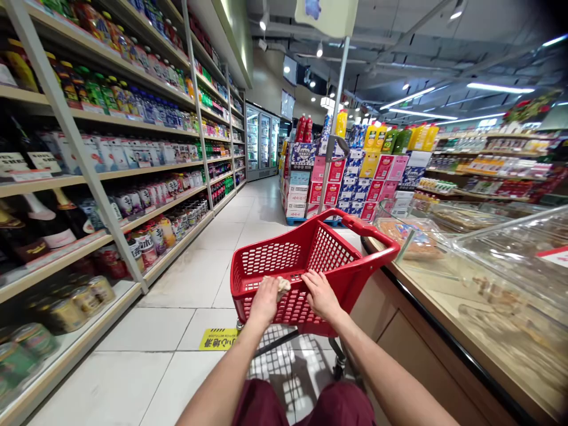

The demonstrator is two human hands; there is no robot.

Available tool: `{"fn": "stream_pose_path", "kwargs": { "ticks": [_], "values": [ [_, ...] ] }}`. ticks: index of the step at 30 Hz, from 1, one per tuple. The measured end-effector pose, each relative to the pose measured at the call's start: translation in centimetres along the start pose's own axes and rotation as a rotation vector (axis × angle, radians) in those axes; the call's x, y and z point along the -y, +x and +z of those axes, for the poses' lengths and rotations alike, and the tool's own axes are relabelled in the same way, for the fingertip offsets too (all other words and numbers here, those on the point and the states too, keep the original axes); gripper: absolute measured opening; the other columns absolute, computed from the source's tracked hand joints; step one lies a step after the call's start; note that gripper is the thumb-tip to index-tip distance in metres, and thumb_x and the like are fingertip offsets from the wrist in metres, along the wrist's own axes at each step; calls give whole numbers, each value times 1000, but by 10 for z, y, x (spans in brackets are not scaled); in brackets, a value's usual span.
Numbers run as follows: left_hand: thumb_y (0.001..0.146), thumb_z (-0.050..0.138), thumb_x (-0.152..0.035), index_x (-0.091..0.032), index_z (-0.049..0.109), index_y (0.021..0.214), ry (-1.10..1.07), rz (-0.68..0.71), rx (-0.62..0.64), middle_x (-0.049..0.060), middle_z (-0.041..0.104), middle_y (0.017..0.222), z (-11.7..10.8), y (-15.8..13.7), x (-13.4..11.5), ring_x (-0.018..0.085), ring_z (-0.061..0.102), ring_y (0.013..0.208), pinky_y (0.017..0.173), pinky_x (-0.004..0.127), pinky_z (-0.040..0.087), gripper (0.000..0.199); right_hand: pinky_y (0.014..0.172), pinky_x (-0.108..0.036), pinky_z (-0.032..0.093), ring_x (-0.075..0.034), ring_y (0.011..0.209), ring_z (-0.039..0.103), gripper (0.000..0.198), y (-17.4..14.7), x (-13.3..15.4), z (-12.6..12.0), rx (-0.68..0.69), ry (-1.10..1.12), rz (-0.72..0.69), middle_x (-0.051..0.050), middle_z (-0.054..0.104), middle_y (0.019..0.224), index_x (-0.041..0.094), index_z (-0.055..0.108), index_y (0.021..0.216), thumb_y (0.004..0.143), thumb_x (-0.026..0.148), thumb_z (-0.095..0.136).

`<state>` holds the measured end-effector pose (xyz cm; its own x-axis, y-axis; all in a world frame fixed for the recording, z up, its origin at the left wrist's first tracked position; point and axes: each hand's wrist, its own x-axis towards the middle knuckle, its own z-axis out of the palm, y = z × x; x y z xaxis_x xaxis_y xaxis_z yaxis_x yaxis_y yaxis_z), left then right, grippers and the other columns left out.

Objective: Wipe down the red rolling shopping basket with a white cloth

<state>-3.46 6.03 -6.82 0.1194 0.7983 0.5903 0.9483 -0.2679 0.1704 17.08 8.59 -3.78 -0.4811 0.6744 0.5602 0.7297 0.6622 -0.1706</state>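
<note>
A red plastic shopping cart stands side-on in front of me, its handle to the right. My left hand is closed on a crumpled pale cloth at the near top rim of the basket. Just to the right, my right hand grips the same rim, its fingers curled over the edge. The fingertips of both hands are partly hidden by the rim and the cloth. Through the lattice walls, no goods show inside the basket.
Drink shelves line the left side. A wooden display counter with clear lids stands close to the cart on the right. Stacked cartons and bottles stand behind it. A yellow wet-floor sticker lies on the tiles. Glass-door fridges are far back.
</note>
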Motion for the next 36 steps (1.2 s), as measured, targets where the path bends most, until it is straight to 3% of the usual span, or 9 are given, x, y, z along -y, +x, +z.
{"fn": "stream_pose_path", "kwargs": {
  "ticks": [4,6,17,22,25,31,36],
  "values": [
    [80,33,-10,-13,52,107,35,-88,2,11,59,103,-25,-19,39,21,53,99,86,37,47,33,104,-49,24,-25,124,35,50,-2,-6,6,-34,-13,41,-10,53,123,11,51,120,71,8,41],
    [80,33,-11,-13,52,106,48,-125,3,11,59,99,-32,-27,47,21,53,95,83,37,47,32,104,-51,23,-26,125,34,48,-2,-6,10,-53,-5,56,-11,53,123,11,52,119,72,10,41],
    [82,28,-10,-14,52,103,73,-156,76,9,58,94,-36,-36,-3,20,52,91,81,35,46,32,103,-59,11,-26,127,32,49,2,6,15,5,109,65,-9,56,120,17,55,117,72,10,38],
    [82,29,-8,-15,49,112,56,-88,105,9,56,109,-24,-17,-31,19,48,106,91,36,41,37,104,-56,14,-25,127,31,51,5,8,19,70,145,52,-9,54,122,17,54,118,70,8,38],
    [83,30,-9,-17,49,113,35,-55,144,6,57,106,-26,-16,-25,17,51,101,88,32,43,36,105,-53,14,-23,127,31,54,7,-1,18,103,161,33,-8,54,123,17,53,119,68,7,38],
    [83,31,-12,-16,47,113,-1,-112,180,7,58,104,-47,-45,17,16,52,98,86,31,45,34,105,-51,15,-22,126,33,52,11,-7,21,110,216,13,-8,55,120,17,57,114,67,6,37],
    [82,32,-12,-18,46,115,-18,-56,95,7,58,104,-42,-60,7,17,53,97,88,35,45,36,104,-51,15,-22,125,34,42,11,-8,17,88,182,36,-7,57,118,18,59,111,77,11,35]
  ]
}}
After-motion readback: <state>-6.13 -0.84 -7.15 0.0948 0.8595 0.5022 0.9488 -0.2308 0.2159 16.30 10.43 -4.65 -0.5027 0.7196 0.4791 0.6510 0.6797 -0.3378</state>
